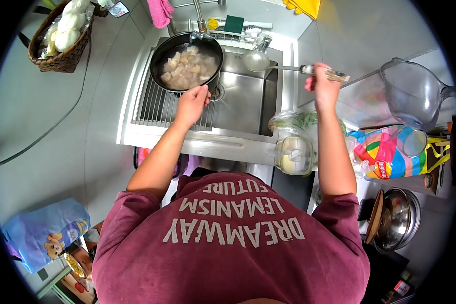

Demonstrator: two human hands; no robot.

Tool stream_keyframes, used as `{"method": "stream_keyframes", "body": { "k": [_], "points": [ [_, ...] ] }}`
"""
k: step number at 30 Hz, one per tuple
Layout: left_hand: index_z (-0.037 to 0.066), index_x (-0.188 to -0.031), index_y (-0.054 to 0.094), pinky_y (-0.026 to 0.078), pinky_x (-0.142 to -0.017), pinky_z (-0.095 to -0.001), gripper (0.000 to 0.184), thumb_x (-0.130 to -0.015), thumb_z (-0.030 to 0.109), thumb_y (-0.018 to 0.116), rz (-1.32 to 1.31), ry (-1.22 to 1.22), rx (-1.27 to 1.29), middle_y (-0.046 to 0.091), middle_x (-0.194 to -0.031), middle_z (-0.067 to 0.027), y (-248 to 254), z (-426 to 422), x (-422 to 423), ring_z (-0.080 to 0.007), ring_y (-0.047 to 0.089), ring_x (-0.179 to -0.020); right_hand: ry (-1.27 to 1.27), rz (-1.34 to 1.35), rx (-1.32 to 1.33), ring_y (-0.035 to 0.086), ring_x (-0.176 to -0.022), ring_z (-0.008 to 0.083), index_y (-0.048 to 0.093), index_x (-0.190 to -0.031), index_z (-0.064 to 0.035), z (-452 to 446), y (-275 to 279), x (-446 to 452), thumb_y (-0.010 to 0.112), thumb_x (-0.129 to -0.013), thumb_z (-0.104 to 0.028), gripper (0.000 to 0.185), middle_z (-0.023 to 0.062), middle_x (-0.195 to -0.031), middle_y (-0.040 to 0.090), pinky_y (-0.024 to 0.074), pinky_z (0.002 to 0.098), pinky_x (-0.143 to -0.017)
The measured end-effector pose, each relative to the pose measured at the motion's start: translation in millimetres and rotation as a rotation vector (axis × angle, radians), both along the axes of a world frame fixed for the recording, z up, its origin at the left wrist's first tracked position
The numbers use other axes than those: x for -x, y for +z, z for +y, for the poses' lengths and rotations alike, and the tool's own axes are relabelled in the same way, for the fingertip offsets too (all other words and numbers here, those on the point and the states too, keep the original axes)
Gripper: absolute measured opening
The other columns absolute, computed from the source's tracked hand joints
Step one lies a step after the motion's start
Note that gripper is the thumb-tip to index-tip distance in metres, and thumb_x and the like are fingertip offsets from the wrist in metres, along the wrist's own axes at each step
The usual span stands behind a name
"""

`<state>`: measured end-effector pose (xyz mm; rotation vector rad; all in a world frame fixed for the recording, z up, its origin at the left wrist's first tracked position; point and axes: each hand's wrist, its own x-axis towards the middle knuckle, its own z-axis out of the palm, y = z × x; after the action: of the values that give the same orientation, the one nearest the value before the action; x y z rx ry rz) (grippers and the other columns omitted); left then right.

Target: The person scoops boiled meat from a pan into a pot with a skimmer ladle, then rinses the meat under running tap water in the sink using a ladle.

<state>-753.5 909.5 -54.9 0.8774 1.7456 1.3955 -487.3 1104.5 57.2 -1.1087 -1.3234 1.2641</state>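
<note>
A black pan (158, 63) holds pale chunks of meat (187, 68) in cloudy liquid and stands at the left side of the sink. My left hand (193, 105) is closed at its near edge, where the handle would be; the fingers hide what part they grip. Out to the right, my right hand (323, 83) is wrapped around the handle of a ladle (257, 61). The ladle's bowl hangs over the back right of the sink, beside a spray head (263, 43), and looks full of cloudy liquid.
A roll-up rack (152, 109) covers the left part of the steel sink (243, 101). Bagged greens (294, 120) and a clear container (294, 154) sit at its front right. A clear pitcher (410, 91) stands farther right. A wicker basket (68, 61) is at upper left.
</note>
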Motion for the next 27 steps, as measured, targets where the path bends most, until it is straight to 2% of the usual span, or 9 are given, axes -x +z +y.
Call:
{"method": "stream_keyframes", "body": {
  "k": [3, 5, 7, 10, 14, 17, 19, 21, 27],
  "points": [
    [0.002, -0.076, 0.061, 0.042, -0.055, -0.0237, 0.036, -0.096, 0.03, 0.05, 0.01, -0.019, 0.0, 0.056, -0.061, -0.0003, -11, -3, -4, -0.0077, 0.051, -0.057, -0.002, -0.284, -0.008, 0.062, -0.051, 0.0164, 0.066, -0.084, -0.0033, 11, -53, 21, 0.064, -0.082, -0.015, 0.012, 0.0092, -0.065, 0.064, 0.0486, 0.0283, -0.045],
    [0.002, -0.077, 0.061, 0.042, -0.056, -0.024, 0.036, -0.096, 0.03, 0.05, 0.009, -0.005, 0.022, 0.056, -0.061, -0.0005, -14, -6, -8, -0.008, 0.051, -0.057, 0.011, -0.543, -0.188, 0.065, -0.058, 0.0199, 0.067, -0.081, -0.008, 10, -95, 43, 0.068, -0.078, -0.02, 0.012, 0.0102, -0.069, 0.067, 0.051, 0.0311, -0.053],
    [0.002, -0.077, 0.061, 0.042, -0.056, -0.0241, 0.036, -0.097, 0.03, 0.05, 0.016, 0.007, 0.04, 0.056, -0.062, -0.0006, -17, -8, -8, -0.0083, 0.051, -0.057, 0.169, -0.538, -0.32, 0.066, -0.065, 0.0268, 0.067, -0.086, -0.0114, -10, -110, 62, 0.069, -0.077, -0.024, 0.016, 0.0117, -0.071, 0.067, 0.0512, 0.0366, -0.061],
    [0.002, -0.077, 0.06, 0.042, -0.057, -0.0239, 0.036, -0.097, 0.03, 0.049, 0.029, 0.015, 0.077, 0.056, -0.063, -0.0006, -15, -15, -6, -0.0085, 0.051, -0.058, 0.378, -0.643, -0.565, 0.066, -0.068, 0.0302, 0.066, -0.088, -0.0121, -20, -132, 69, 0.069, -0.075, -0.026, 0.019, 0.012, -0.071, 0.067, 0.0517, 0.039, -0.062],
    [0.002, -0.079, 0.059, 0.043, -0.059, -0.0233, 0.036, -0.099, 0.03, 0.047, 0.018, 0.03, 0.091, 0.055, -0.065, -0.0004, -11, -19, -1, -0.0086, 0.051, -0.061, 0.364, -0.974, -0.809, 0.064, -0.064, 0.0344, 0.066, -0.088, -0.0148, -14, -137, 54, 0.07, -0.075, -0.024, 0.016, 0.0138, -0.075, 0.066, 0.0508, 0.0382, -0.056],
    [0.002, -0.078, 0.06, 0.042, -0.057, -0.0243, 0.037, -0.098, 0.031, 0.049, 0.005, 0.058, 0.046, 0.056, -0.063, -0.0006, -13, -20, 5, -0.0088, 0.051, -0.058, 0.175, -0.525, -0.723, 0.063, -0.058, 0.027, 0.067, -0.09, -0.0129, -1, -97, 37, 0.068, -0.077, -0.021, 0.016, 0.0099, -0.07, 0.066, 0.0495, 0.0333, -0.053],
    [0.002, -0.077, 0.061, 0.042, -0.056, -0.0248, 0.037, -0.097, 0.032, 0.049, 0.024, 0.076, 0.016, 0.057, -0.062, -0.0006, -6, -18, 12, -0.0088, 0.051, -0.057, 0.054, -0.217, -0.267, 0.06, -0.052, 0.016, 0.067, -0.09, -0.0083, 6, -63, 25, 0.065, -0.08, -0.019, 0.015, 0.0049, -0.063, 0.062, 0.0469, 0.0271, -0.048],
    [0.002, -0.078, 0.062, 0.042, -0.056, -0.0248, 0.038, -0.097, 0.032, 0.049, 0.06, 0.093, 0.005, 0.057, -0.063, -0.0004, 4, -17, 17, -0.0089, 0.052, -0.057, -0.017, -0.106, -0.213, 0.052, -0.048, 0.0091, 0.065, -0.089, -0.0025, 3, -10, 17, 0.059, -0.085, -0.017, 0.017, 0.0025, -0.059, 0.056, 0.0422, 0.0232, -0.043],
    [0.002, -0.078, 0.063, 0.043, -0.056, -0.0243, 0.037, -0.097, 0.031, 0.05, -0.003, 0.124, -0.077, 0.057, -0.063, -0.0005, 4, -16, 38, -0.0088, 0.052, -0.057, 0.077, 0.156, -0.103, 0.047, -0.04, 0.011, 0.062, -0.09, 0.0032, 6, 39, 18, 0.053, -0.088, -0.017, 0.022, 0.0054, -0.054, 0.054, 0.0355, 0.0243, -0.036]
  ]
}}
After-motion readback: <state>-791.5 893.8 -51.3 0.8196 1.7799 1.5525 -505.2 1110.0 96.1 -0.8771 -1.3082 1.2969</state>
